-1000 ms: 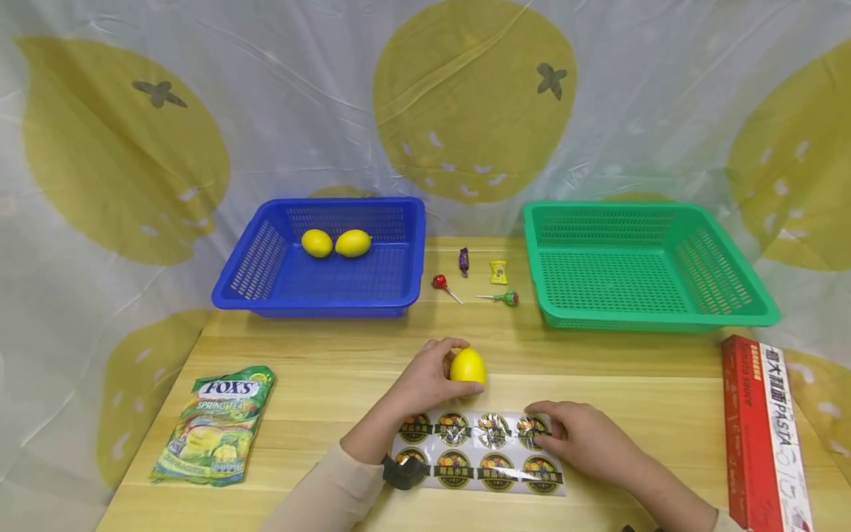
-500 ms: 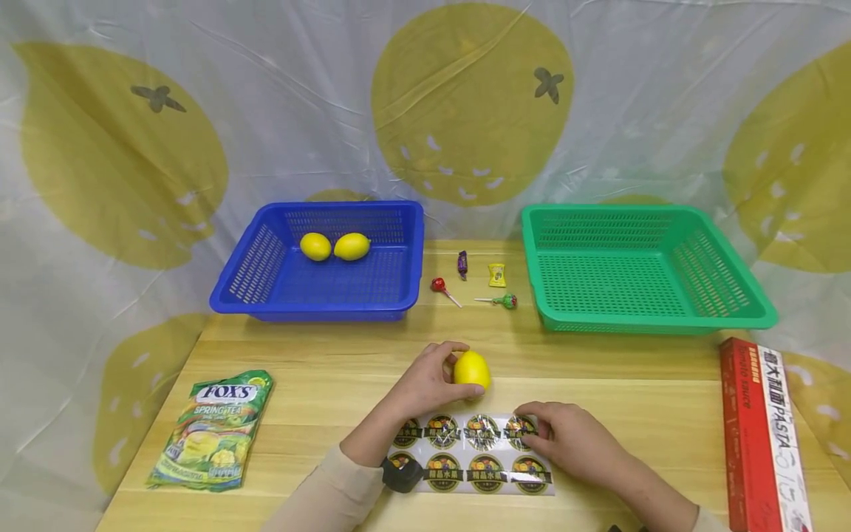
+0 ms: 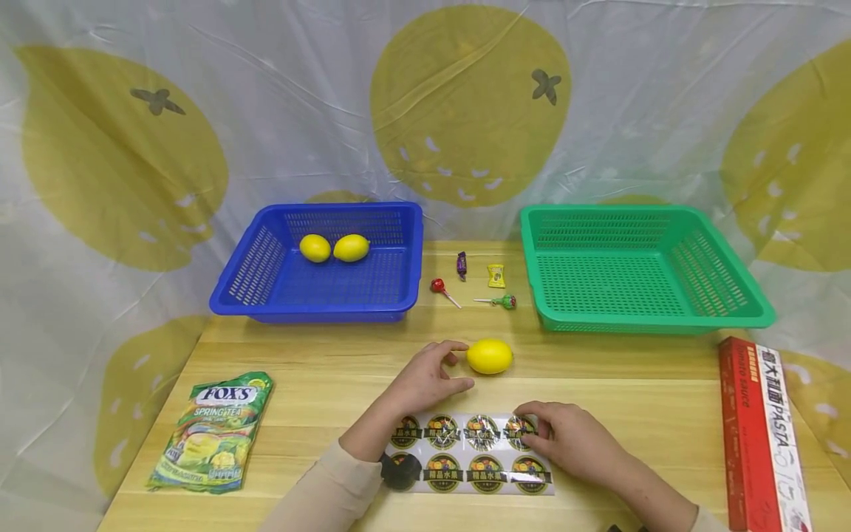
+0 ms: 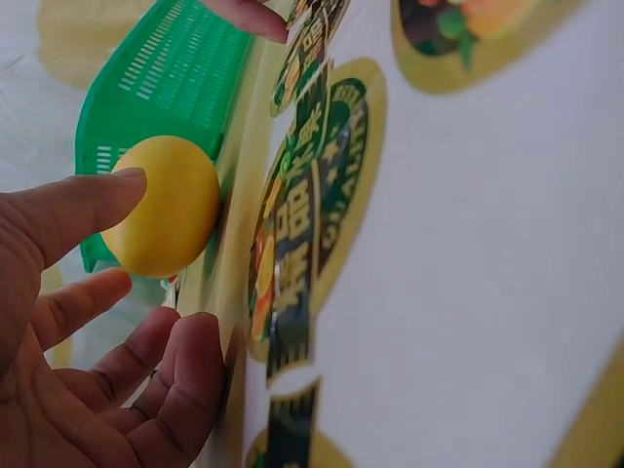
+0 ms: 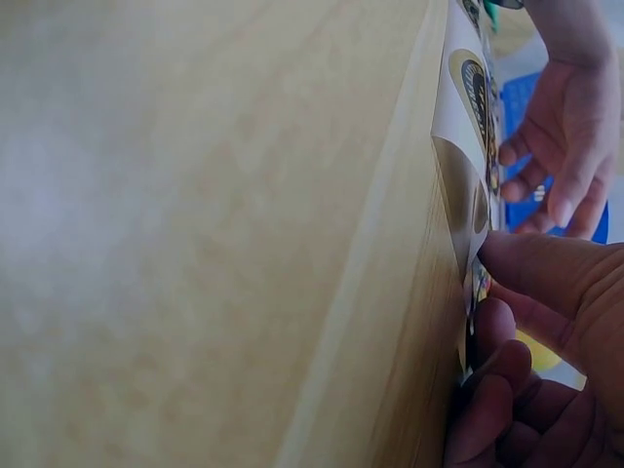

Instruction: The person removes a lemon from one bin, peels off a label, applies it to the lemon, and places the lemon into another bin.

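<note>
A yellow lemon [image 3: 490,357] lies on its side on the table, just past the fingertips of my left hand [image 3: 428,377]. That hand's thumb and fingers are spread apart and hold nothing. In the left wrist view the lemon [image 4: 166,207] shows beyond the thumb. My right hand [image 3: 577,442] pinches the right end of a sheet of round fruit stickers [image 3: 465,454] between thumb and fingers. The right wrist view shows the sheet [image 5: 463,195] lifted and bent near the thumb. My left forearm and wrist cover the sheet's left end.
Two lemons [image 3: 334,248] lie in a blue basket [image 3: 312,304] at the back left. A green basket [image 3: 648,322] stands back right. Between them are two lollipops [image 3: 508,301] and two wrapped candies [image 3: 496,275]. A candy bag [image 3: 216,432] lies left, a red pasta box [image 3: 758,436] right.
My left hand has let go of the lemon, which has moved right and away and turned sideways. The sticker sheet and my right hand shifted slightly left.
</note>
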Available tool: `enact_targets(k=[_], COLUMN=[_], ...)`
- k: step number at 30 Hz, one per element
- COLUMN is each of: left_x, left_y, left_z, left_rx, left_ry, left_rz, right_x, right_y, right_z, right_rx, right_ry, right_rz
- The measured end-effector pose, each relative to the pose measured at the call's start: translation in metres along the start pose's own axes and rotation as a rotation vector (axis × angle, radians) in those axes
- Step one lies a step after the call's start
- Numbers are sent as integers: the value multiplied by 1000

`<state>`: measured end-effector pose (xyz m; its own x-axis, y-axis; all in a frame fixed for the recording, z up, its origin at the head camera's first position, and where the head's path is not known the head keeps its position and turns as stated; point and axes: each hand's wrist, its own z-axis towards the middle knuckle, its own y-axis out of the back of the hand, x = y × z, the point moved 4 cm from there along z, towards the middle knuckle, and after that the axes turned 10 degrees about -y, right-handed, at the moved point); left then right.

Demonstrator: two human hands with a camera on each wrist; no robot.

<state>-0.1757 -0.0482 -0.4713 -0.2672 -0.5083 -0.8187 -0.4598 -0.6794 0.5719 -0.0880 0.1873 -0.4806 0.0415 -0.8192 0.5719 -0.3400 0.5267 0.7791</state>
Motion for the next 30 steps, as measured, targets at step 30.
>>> enact_targets(k=[30], left_x=[2], left_y=[-4], left_z=[-58], left_rx=[349], left_ry=[-137], left_rz=[284], right_x=[2], right_y=[3], right_z=[4], right_rx=[11], right_ry=[23], right_rz=[-11])
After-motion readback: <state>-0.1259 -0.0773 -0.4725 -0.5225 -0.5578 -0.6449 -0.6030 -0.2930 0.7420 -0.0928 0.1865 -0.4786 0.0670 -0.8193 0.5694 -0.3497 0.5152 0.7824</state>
